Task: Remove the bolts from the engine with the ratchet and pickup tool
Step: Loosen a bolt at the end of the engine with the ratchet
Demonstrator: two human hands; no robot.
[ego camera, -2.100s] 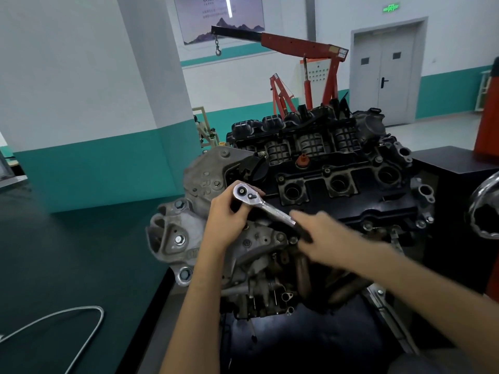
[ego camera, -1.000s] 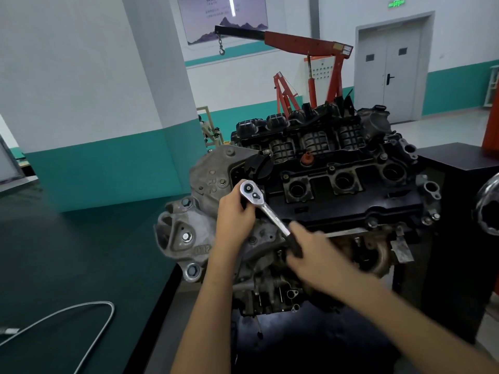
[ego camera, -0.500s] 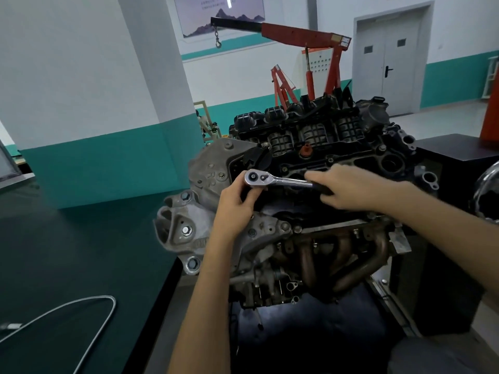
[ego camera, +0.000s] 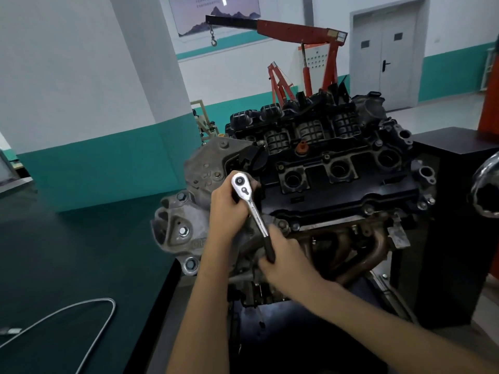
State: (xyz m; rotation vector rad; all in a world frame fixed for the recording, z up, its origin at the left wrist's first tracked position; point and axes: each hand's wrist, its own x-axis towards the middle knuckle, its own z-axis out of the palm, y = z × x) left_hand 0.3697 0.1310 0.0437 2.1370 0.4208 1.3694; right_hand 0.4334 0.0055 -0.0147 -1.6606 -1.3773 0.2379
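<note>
Ratchet [ego camera: 253,214] at centre frame, chrome head up, black grip slanting down to the right. Left hand [ego camera: 226,211] curled around the head end, holding it against the near left corner of the engine [ego camera: 337,184]; right hand [ego camera: 286,260] wrapped round the black grip. Socket and any bolt under the head hidden behind the left hand. Just right of the hands, rusty exhaust manifold [ego camera: 359,255]; above it, three open wells along the black cover, contents too dark to make out. Engine set beside a dark green table [ego camera: 67,252], grey looped cable [ego camera: 89,300] lying on it at lower left, both ends cut off by the frame edges. Black cabinet [ego camera: 459,211] at right; chrome object [ego camera: 483,171] cropped by the right edge, unidentifiable. Behind: white-and-teal walls, broad pillar [ego camera: 140,76] at upper left, red engine hoist [ego camera: 297,31] at top centre, grey double door [ego camera: 388,55] at upper right.
</note>
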